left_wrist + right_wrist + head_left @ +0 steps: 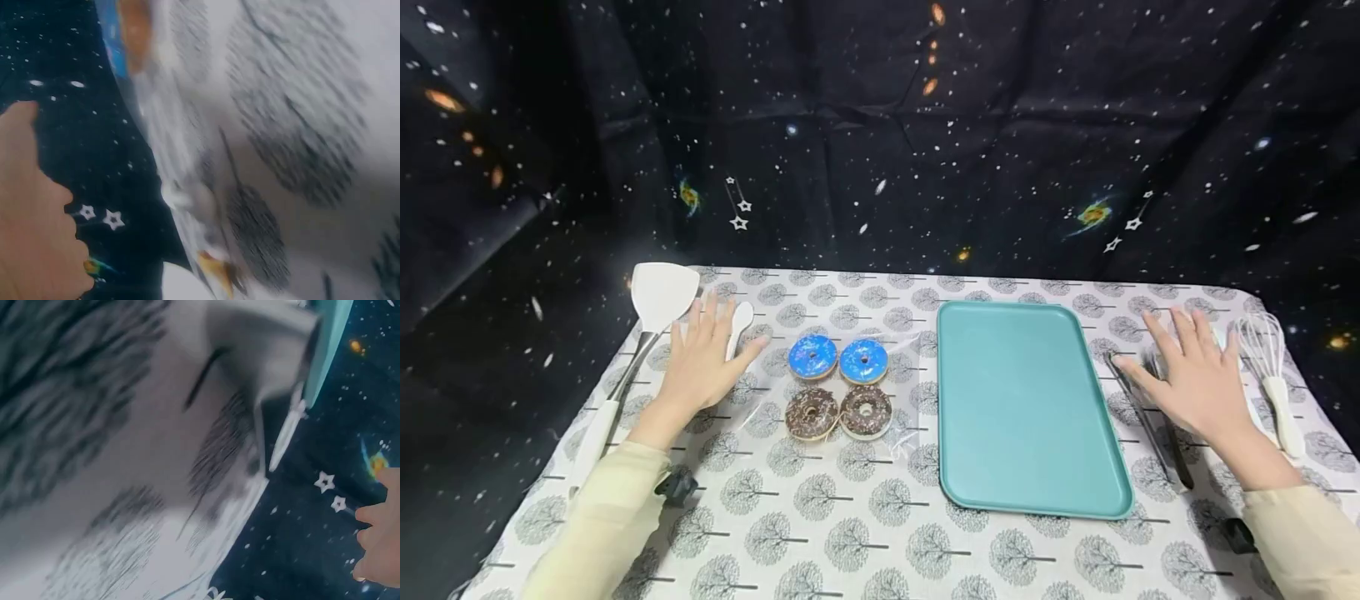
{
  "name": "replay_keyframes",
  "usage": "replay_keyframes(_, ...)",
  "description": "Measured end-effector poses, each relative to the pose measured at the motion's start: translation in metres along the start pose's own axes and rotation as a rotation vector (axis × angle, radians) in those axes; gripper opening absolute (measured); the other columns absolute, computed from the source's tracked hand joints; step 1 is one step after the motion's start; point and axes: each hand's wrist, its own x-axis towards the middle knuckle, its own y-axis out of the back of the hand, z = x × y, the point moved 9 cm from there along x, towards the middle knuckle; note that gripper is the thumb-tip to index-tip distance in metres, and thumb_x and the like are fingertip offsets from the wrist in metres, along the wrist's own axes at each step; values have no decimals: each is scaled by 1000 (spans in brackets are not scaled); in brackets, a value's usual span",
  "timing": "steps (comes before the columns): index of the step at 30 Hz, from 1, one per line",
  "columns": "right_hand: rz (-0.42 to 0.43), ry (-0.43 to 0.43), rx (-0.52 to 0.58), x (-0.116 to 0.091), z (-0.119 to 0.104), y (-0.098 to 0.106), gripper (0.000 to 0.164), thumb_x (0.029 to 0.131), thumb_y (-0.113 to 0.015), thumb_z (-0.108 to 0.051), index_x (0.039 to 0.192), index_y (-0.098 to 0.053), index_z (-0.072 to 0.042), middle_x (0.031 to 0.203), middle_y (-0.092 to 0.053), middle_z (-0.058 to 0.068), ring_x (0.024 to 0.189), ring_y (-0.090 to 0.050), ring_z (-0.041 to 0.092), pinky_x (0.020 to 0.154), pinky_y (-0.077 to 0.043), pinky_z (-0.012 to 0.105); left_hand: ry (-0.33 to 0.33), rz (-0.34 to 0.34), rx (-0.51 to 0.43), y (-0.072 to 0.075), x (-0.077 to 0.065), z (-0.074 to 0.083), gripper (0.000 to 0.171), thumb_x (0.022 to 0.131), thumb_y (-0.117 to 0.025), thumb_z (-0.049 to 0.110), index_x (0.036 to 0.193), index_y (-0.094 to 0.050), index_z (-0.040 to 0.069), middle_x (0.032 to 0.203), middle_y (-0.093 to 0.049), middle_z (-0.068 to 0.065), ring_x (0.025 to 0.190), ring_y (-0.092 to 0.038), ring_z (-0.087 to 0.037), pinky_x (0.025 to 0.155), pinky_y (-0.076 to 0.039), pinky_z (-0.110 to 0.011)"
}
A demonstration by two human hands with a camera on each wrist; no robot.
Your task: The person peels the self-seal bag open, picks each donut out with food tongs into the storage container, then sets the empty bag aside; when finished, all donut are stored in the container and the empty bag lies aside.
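My left hand (pixel 700 362) is spread with straight fingers, between a white-headed turner (pixel 662 296) and a small white spoon (pixel 742 317). My right hand (pixel 1198 379) also has its fingers spread, over a pair of dark metal tongs (pixel 1180 467) and beside a white-handled whisk (pixel 1285 417). Part of the tongs is hidden beneath it. Neither hand grips anything. Two blue-iced doughnuts (pixel 812 357) lie above two chocolate doughnuts (pixel 811 414), in clear plastic wrapping. Each wrist view catches only part of the left hand (pixel 37 231) or right hand (pixel 382 540).
A teal rectangular tray (pixel 1030 408) lies right of the doughnuts, with nothing on it. The table wears a white cloth (pixel 850 537) printed with grey trees. Behind its far edge hangs a dark star-patterned curtain (pixel 880 142).
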Motion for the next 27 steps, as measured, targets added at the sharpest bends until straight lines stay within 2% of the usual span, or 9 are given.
replay_keyframes(4,19,43,49,9,-26,3,76,91,-50,-52,149,-21,-14,150,-17,27,142,5,38,107,18,61,-61,-48,-33,-6,6,20,82,92,-39,58,149,-13,4,155,3,-18,141,4,-40,110,7,-61)
replay_keyframes(7,52,92,82,20,-54,7,67,91,-56,-42,143,-33,-6,144,-28,29,139,-10,44,110,6,63,-98,-61,-62,-8,13,41,70,94,-46,46,146,-27,3,154,-11,-21,140,-9,-42,112,1,-60)
replay_keyframes(12,98,154,153,41,-104,6,59,88,-63,-29,136,-42,-2,136,-42,27,132,-29,45,111,-11,60,-166,-79,-140,-9,27,90,54,94,-50,37,138,-43,5,146,-35,-18,135,-31,-38,113,-17,-55)
replay_keyframes(15,93,189,188,53,-139,-2,56,87,-64,-28,134,-46,-2,134,-47,25,126,-39,43,109,-22,58,-167,-160,-216,-12,30,121,55,95,-48,42,139,-43,9,145,-40,-13,133,-35,-34,111,-25,-52)
replay_keyframes(18,44,216,207,61,-173,-13,53,88,-64,-30,131,-49,-3,134,-48,22,123,-44,40,105,-30,58,-173,-244,-289,-16,31,151,53,96,-45,42,140,-42,12,144,-41,-9,134,-35,-30,111,-28,-48)
replay_keyframes(21,-70,233,237,67,-204,-30,51,91,-60,-33,132,-50,-6,136,-48,18,126,-43,38,106,-31,56,-206,-308,-328,-25,34,173,45,98,-45,27,140,-42,12,145,-41,-8,135,-34,-27,113,-26,-44)
replay_keyframes(24,-186,249,258,73,-227,-48,48,92,-57,-33,131,-51,-6,136,-50,15,126,-44,35,107,-33,53,-201,-352,-331,-34,37,181,45,95,-46,9,140,-42,11,145,-41,-8,134,-36,-27,112,-28,-42)
replay_keyframes(27,-268,267,265,79,-246,-63,43,92,-58,-27,128,-53,-3,130,-55,16,123,-48,34,105,-36,50,-185,-384,-324,-42,37,182,49,92,-45,1,140,-41,9,146,-39,-9,134,-36,-27,112,-28,-43)
